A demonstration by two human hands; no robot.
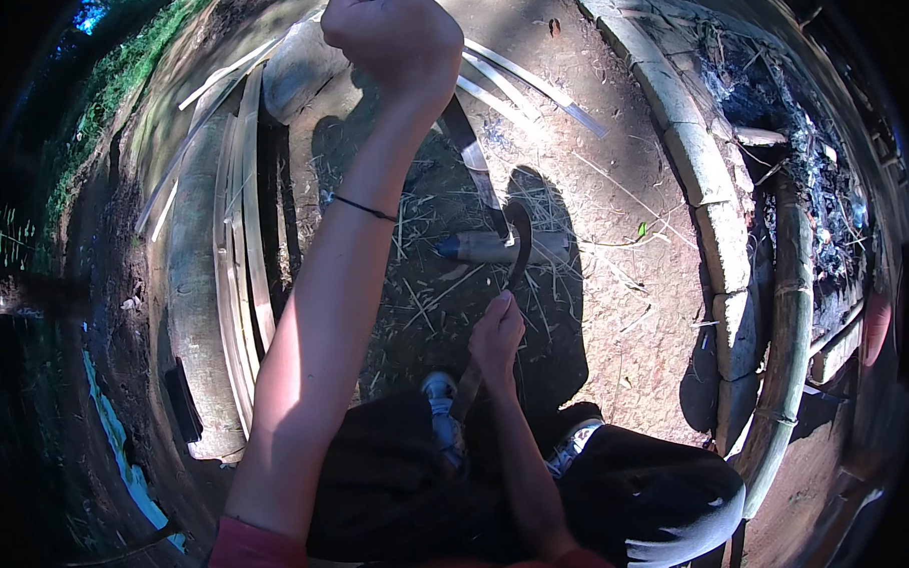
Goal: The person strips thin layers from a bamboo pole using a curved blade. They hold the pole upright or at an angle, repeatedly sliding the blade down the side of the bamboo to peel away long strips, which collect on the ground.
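The left hand (pixel 391 29) is clenched high on one end of a long bamboo strip (pixel 476 157) while the right hand (pixel 497 338) grasps its lower end by the curved knife (pixel 521 241) — stretched taut over the dirt ground (pixel 614 290), likely for steady splitting.

Outdoors, bare reddish dirt ground (pixel 623 320), littered with dry straw. Hard sunlight, deep shadows across the middle. Left: a thick log (pixel 189 275) lying lengthwise, a stack of split slats (pixel 239 277) on and beside it. Further left, a grass bank (pixel 122 62). Right: a curved kerb of stone blocks (pixel 713 193), a pole (pixel 788 326) along its outer side, ash and charred debris (pixel 781 105) beyond.
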